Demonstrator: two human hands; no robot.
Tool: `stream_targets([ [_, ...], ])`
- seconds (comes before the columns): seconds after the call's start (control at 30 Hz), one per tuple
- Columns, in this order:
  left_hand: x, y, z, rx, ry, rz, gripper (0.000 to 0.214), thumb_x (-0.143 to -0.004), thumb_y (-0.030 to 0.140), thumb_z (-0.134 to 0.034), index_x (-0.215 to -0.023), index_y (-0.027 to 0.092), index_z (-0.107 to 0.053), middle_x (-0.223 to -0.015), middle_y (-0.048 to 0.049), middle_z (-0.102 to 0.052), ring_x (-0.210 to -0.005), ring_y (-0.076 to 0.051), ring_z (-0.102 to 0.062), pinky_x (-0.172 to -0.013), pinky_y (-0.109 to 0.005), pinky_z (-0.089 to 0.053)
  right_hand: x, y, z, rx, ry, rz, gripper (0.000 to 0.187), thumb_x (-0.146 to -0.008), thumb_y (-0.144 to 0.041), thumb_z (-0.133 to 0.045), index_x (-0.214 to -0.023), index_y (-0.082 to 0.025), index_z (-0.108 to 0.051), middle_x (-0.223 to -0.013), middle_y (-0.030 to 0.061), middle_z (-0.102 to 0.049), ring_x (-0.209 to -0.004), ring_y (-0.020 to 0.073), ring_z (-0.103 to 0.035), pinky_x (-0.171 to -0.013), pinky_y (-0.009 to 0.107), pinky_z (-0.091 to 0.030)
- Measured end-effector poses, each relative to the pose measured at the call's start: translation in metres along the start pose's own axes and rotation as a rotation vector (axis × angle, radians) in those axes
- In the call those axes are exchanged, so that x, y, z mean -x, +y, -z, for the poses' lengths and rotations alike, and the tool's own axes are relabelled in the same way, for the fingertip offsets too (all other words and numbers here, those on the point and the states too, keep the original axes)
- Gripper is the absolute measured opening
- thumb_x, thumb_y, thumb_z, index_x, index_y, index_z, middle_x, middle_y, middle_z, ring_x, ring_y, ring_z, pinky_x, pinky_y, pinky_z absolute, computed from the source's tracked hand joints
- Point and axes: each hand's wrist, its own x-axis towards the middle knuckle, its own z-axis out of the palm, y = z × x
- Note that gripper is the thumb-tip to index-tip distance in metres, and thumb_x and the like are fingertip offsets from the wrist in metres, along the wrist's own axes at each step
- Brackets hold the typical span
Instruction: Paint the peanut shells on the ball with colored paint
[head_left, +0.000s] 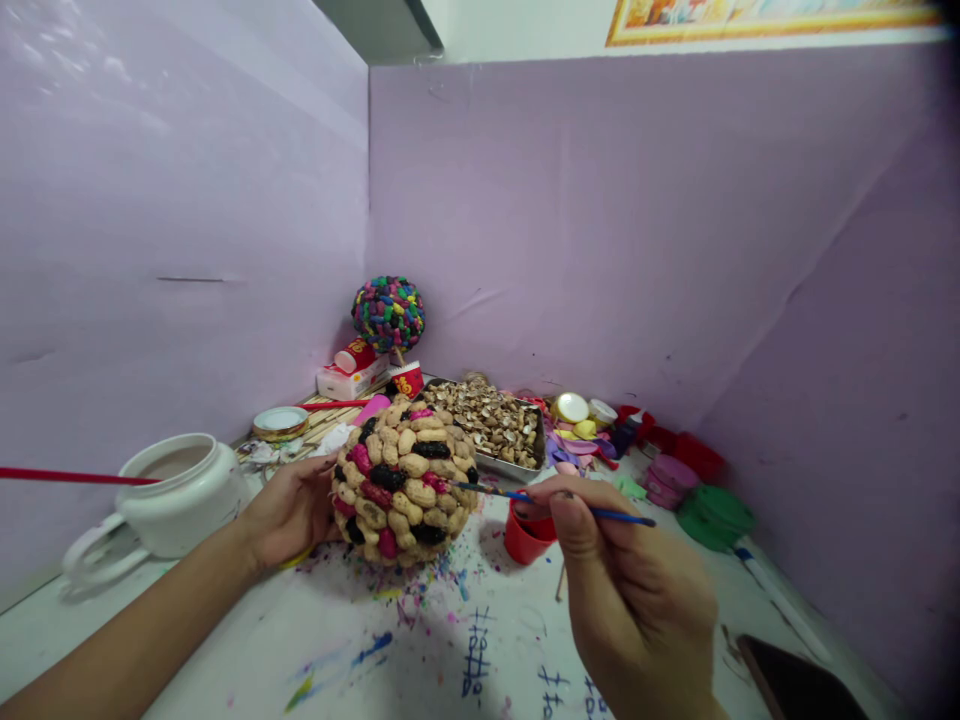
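A ball covered in peanut shells (409,465) is held over the paint-spotted white table, some of its shells coloured black and some magenta. My left hand (289,515) grips its left side, with fingertips partly hidden behind it. In my right hand (626,580) a thin blue paintbrush (517,494) is pinched, its tip at a magenta shell on the ball's right side. Just behind the brush stands a small red cup (527,535), its inside mostly hidden by my fingers.
A tray of peanut shells (499,425) lies behind the ball. Further back stands a multicoloured shell ball (388,314). A white teapot-like mug (180,495) is at left; green (715,517) and pink containers (670,480) and a dark phone (799,680) sit at right. Purple panels enclose the table.
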Motion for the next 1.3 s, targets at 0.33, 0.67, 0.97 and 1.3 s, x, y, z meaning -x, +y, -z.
stream_targets([
  [0.33, 0.0011, 0.0007, -0.0006, 0.006, -0.011, 0.006, 0.054, -0.076, 0.023, -0.062, -0.128, 0.012, -0.059, -0.102, -0.014, -0.078, -0.096, -0.035, -0.073, -0.076, -0.044, -0.06, -0.002, -0.0021, -0.0018, -0.035, -0.015, -0.004, 0.016, -0.092, -0.013, -0.052, -0.091, -0.019, -0.067, -0.074, -0.001, -0.074, -0.066, 0.0101, -0.072, -0.064, 0.017, -0.057],
  [0.67, 0.0002, 0.001, 0.0004, -0.012, 0.015, 0.006, 0.056, -0.075, 0.023, -0.062, -0.13, 0.015, -0.059, -0.097, -0.0124, -0.079, -0.091, -0.035, -0.074, -0.073, -0.044, -0.06, -0.0055, -0.0042, 0.0031, -0.021, 0.022, -0.014, 0.017, -0.092, -0.014, -0.052, -0.087, -0.02, -0.066, -0.074, 0.0012, -0.075, -0.064, 0.0134, -0.072, -0.057, 0.021, -0.056],
  [0.97, -0.0008, 0.0008, -0.0005, -0.006, 0.008, 0.004, 0.056, -0.075, 0.022, -0.061, -0.13, 0.013, -0.058, -0.096, -0.0132, -0.079, -0.088, -0.034, -0.074, -0.073, -0.044, -0.059, -0.0042, -0.0033, 0.001, -0.032, 0.002, -0.002, 0.017, -0.092, -0.014, -0.051, -0.086, -0.019, -0.066, -0.074, 0.0, -0.074, -0.065, 0.0114, -0.072, -0.058, 0.018, -0.055],
  [1.3, -0.001, 0.0001, 0.0006, -0.004, 0.023, -0.002, 0.054, -0.075, 0.021, -0.061, -0.128, 0.016, -0.06, -0.092, -0.0115, -0.079, -0.084, -0.033, -0.074, -0.07, -0.043, -0.059, -0.0053, -0.0041, -0.001, -0.068, -0.02, -0.01, 0.016, -0.092, -0.014, -0.051, -0.088, -0.019, -0.065, -0.072, -0.0003, -0.073, -0.059, 0.0101, -0.069, -0.057, 0.018, -0.055],
])
